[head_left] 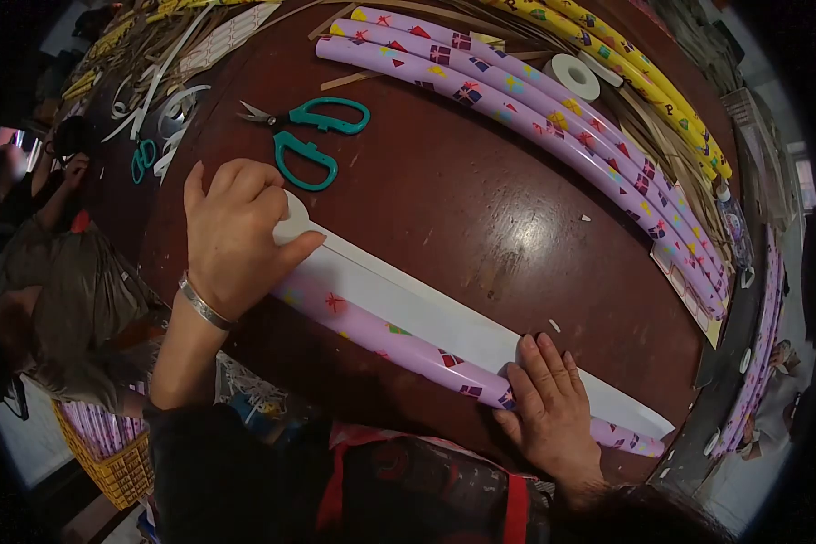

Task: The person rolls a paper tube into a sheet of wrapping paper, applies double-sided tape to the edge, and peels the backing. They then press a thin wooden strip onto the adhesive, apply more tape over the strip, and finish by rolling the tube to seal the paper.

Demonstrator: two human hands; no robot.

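A purple patterned paper roll (pixel 381 340) lies along the near side of the dark red table, its white inner side (pixel 408 295) partly unrolled. At the roll's left end my left hand (pixel 236 227) is curled around a roll of white tape (pixel 292 218), with a strip running along the white paper's far edge. My right hand (pixel 548 399) lies with its fingers stretched over the white paper and the purple roll near the right end. Teal-handled scissors (pixel 308 136) rest open beyond my left hand.
Several purple rolls (pixel 517 118) lie across the far side, with yellow rolls (pixel 626 72) and another white tape roll (pixel 573 76) behind them. More teal scissors (pixel 143 160) are at the left, near a person (pixel 50 181). A yellow basket (pixel 122 467) stands lower left.
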